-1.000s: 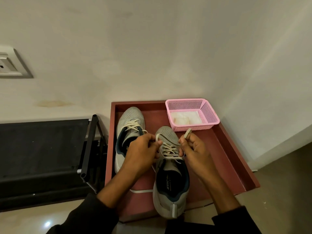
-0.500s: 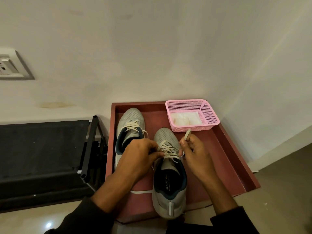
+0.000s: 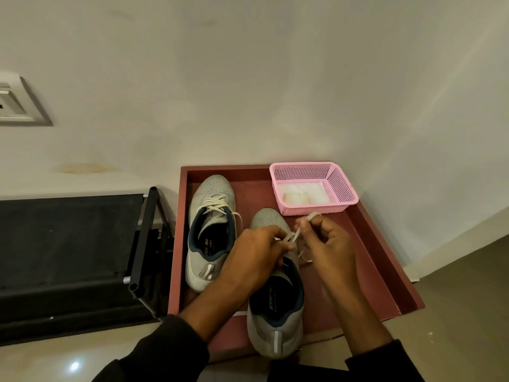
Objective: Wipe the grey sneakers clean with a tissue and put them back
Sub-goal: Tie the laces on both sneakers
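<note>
- Since a moment earlier, both hands had drawn closer together over the near sneaker's (image 3: pixel 275 312) laces, and the lace loop (image 3: pixel 314 215) at the right fingertips had dropped lower.
- Right hand (image 3: pixel 327 249) had thumb and forefinger pressed together on a pale lace end, the loop poking out above the knuckles; the other fingers curled in, apparently to keep tension on the lace.
- Left hand (image 3: pixel 259 257) pinched the other part of the lace at its fingertips, just left of the right hand, the two nearly touching; how much lace it held was hidden by the knuckles.
- Both wrists angled inward from dark sleeves at the near edge, palms down, forearms converging over the shoe, a pose that suited tying or tightening.
- That sneaker lay heel near, toe far, on the red tray (image 3: pixel 385 271), its heel overhanging the near rim.
- Its mate, the far sneaker (image 3: pixel 212 230), sat left, untouched, laces loose.
- A pink basket (image 3: pixel 341 186) in the far right corner held white tissue (image 3: pixel 300 194), within easy reach but untouched by either hand.
</note>
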Motion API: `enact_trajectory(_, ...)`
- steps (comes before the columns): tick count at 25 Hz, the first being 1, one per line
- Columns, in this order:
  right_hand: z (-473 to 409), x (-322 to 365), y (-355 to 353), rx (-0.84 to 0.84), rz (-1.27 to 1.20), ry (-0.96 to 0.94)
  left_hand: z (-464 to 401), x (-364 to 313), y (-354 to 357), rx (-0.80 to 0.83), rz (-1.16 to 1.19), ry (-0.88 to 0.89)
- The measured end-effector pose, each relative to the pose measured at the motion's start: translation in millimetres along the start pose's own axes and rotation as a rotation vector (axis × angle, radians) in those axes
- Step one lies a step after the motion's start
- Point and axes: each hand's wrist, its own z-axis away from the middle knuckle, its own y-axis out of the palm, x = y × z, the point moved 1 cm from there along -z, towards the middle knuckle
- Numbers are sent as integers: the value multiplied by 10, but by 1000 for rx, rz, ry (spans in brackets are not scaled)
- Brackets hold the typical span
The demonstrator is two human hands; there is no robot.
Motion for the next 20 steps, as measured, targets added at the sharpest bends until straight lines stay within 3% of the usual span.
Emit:
enact_trajectory(2, 19, 92, 84, 122, -38, -117, 1, -13, -13, 41, -108, 107)
enact_trajectory(5, -7, 17, 144, 309, 70, -70, 2, 10, -29, -1, -60, 115)
enact_trajectory(11, -50, -101, 7, 211, 328, -81, -31, 86, -92, -28, 312, -127)
enact_trajectory(14, -15, -35, -22, 287, 240, -30, -20, 115, -123, -25, 536, -196)
enact_trajectory(20, -23, -39, -47, 445, 13, 33, -24, 153, -118, -45, 424, -205)
